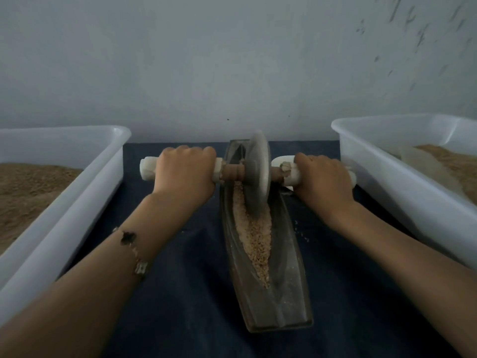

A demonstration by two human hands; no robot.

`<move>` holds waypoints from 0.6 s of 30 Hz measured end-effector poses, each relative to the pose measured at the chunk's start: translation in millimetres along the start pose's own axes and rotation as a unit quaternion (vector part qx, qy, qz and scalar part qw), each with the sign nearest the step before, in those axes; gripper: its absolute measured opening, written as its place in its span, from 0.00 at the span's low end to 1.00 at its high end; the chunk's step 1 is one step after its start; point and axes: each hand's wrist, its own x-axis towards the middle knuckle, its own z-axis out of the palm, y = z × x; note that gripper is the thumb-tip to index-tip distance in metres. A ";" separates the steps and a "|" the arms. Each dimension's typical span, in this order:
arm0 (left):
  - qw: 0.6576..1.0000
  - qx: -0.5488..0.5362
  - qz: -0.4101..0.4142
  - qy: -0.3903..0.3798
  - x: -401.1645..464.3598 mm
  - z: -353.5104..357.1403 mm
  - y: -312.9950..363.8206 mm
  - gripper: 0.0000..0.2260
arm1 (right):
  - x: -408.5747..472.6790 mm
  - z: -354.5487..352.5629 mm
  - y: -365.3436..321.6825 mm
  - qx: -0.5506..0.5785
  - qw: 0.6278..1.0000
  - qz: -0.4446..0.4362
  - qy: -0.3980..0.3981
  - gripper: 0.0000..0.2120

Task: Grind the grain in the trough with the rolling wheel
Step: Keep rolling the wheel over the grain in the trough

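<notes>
1. Right now the rolling wheel [258,174] stands upright on its edge in the trough [260,254], at the trough's far end, close to the wall
2. Grain [254,236] lies in a pale strip along the trough's groove, reaching from under the wheel back toward the person; the near end of the trough looks bare
3. Left hand [185,171] wraps its fingers round the white axle handle [149,169] left of the trough; right hand [324,177] curls round the matching handle on the trough's right side
4. Both hands sit level with each other, equally far from the trough, so neither arm leads
5. The relation that matters: the trough's long axis runs away from the person, the axle crosses it at right angles, and nearly all the grain lies on the near side of the wheel
6. My reading is that the next stroke calls for an even pull toward the body along that axis; uneven force could tip the wheel against a trough wall
7. White tubs [64,177] of brown meal flank the trough on both sides, on a dark cloth [180,293]
</notes>
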 end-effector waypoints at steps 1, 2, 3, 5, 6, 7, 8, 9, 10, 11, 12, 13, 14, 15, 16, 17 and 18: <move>1.000 0.009 0.006 0.009 -10.8 -4.6 1.4 0.12 | -8.2 -7.1 0.3 0.002 1.000 -0.003 -0.003 0.08; 1.000 0.014 0.016 0.022 -22.6 -10.4 2.7 0.14 | -16.7 -15.9 0.3 0.003 1.000 -0.005 -0.005 0.07; 0.999 0.012 0.033 0.037 -35.0 -18.2 3.5 0.17 | -25.9 -26.2 0.2 0.001 1.000 -0.007 -0.008 0.07; 0.996 -0.027 0.073 0.047 -57.2 -36.4 2.1 0.21 | -43.2 -48.1 -0.3 -0.012 0.999 -0.014 -0.027 0.09; 0.995 -0.047 0.086 0.034 -65.7 -45.6 0.3 0.23 | -51.3 -58.3 -0.2 -0.023 0.999 -0.019 -0.041 0.10; 0.994 -0.058 0.092 0.017 -72.4 -54.0 -1.5 0.23 | -58.6 -68.2 -0.2 -0.030 0.998 -0.026 -0.049 0.12; 0.993 -0.066 0.094 0.002 -77.5 -60.8 -3.1 0.23 | -64.7 -76.7 0.1 -0.027 0.998 -0.034 -0.052 0.13; 0.993 -0.074 0.094 -0.006 -80.6 -65.8 -4.6 0.23 | -69.1 -83.7 -0.2 -0.015 0.998 -0.038 -0.055 0.15; 0.992 -0.080 0.094 -0.010 -82.8 -69.0 -5.9 0.22 | -71.5 -89.0 -0.9 -0.002 0.998 -0.041 -0.057 0.18; 0.992 -0.081 0.094 -0.008 -84.8 -70.8 -6.9 0.22 | -72.5 -92.3 -1.9 0.007 0.997 -0.041 -0.061 0.20; 0.992 -0.081 0.092 -0.005 -86.3 -69.8 -8.4 0.21 | -72.7 -93.4 -2.6 0.010 0.997 -0.045 -0.063 0.22; 0.993 -0.083 0.089 -0.007 -86.3 -67.8 -10.5 0.20 | -72.3 -92.2 -3.4 0.007 0.997 -0.051 -0.057 0.22; 0.992 -0.089 0.084 -0.014 -84.0 -63.7 -11.5 0.18 | -70.3 -88.7 -3.0 -0.002 0.997 -0.057 -0.042 0.20; 0.993 -0.090 0.073 -0.029 -80.7 -57.7 -11.4 0.15 | -66.3 -84.3 -2.9 -0.011 0.998 -0.058 -0.025 0.18; 0.995 -0.077 0.056 -0.042 -75.5 -48.9 -11.1 0.13 | -60.6 -78.8 -2.8 -0.016 0.998 -0.061 -0.010 0.16; 0.996 -0.065 0.031 -0.053 -67.2 -38.0 -10.9 0.12 | -53.1 -72.3 -3.3 -0.018 0.998 -0.067 0.001 0.15; 0.996 -0.064 0.000 -0.070 -58.0 -26.4 -11.5 0.11 | -43.8 -63.7 -3.9 -0.020 0.997 -0.072 0.011 0.14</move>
